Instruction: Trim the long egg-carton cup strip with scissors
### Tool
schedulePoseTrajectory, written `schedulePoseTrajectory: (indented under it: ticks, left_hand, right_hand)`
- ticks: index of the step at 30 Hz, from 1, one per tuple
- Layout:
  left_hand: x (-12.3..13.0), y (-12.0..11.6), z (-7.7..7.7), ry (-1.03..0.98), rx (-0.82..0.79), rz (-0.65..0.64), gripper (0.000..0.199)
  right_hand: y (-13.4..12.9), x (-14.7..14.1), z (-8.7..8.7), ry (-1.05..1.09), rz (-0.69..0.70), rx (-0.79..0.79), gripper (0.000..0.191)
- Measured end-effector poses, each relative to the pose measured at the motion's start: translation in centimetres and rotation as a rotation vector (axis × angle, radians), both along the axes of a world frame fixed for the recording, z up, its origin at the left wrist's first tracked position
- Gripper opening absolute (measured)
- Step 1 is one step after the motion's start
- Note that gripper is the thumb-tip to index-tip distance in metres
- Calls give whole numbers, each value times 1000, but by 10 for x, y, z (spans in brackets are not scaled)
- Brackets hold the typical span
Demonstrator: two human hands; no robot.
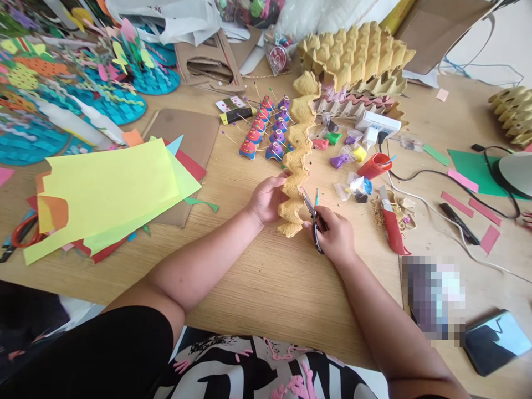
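2 hands, 1 red cup, 1 phone.

A light wooden table is seen below a plain white wall, both evenly lit.

Yellow egg-carton strip upright beside scissors.

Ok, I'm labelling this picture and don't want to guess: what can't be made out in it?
All in the head view:
- Left hand's fingertips: mostly hidden by the egg-carton strip.
- Item above the phone: masked by pixelation.
- Whatever lies under the yellow paper: mostly covered.
- White rounded object: cut off by the right edge.
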State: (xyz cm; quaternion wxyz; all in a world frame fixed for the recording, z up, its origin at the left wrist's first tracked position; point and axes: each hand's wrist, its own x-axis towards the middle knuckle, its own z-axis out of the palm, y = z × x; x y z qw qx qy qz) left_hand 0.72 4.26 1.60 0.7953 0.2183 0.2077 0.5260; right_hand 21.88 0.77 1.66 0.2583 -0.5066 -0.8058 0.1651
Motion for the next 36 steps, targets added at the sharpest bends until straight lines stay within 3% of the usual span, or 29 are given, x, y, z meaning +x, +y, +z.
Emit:
schedulePoseTrajectory:
  ticks: [20,36]
  left_hand:
    - [1,1,-3,-31,2,8,46]
    - [1,-2,3,-148,-106,20,57]
  right_hand:
    - [0,-1,-3,2,16,30,46]
    - [-1,-1,-3,14,10,8,45]
